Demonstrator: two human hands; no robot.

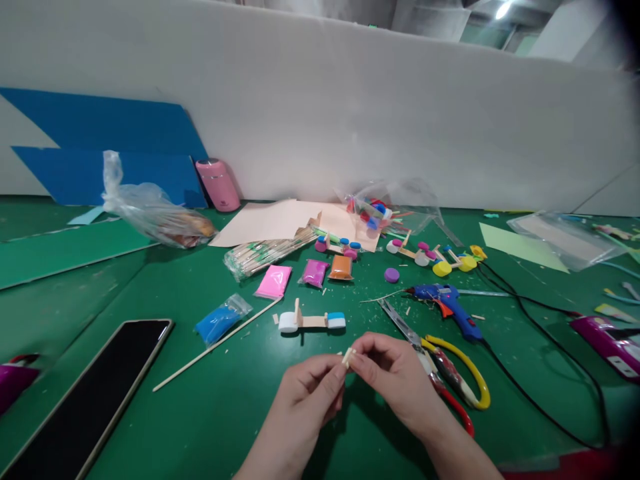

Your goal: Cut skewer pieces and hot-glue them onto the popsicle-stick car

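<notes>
My left hand (313,397) and my right hand (390,373) meet at the lower middle of the view. Between their fingertips they pinch a small pale wooden piece (349,358); the fingers hide part of it. Just beyond my hands sits a small model (313,322) of wooden sticks with white and blue caps, one stick upright on it. Scissors (430,360) with yellow and red handles lie beside my right hand. A blue glue gun (450,307) rests farther right.
Clay packets (273,281), a wooden skewer (215,345) and a phone (93,400) lie left. Behind are bundled sticks (270,253), more cap models (340,246), a purple cap (391,275) and a pink bottle (219,185). Black cables (545,333) cross the right side.
</notes>
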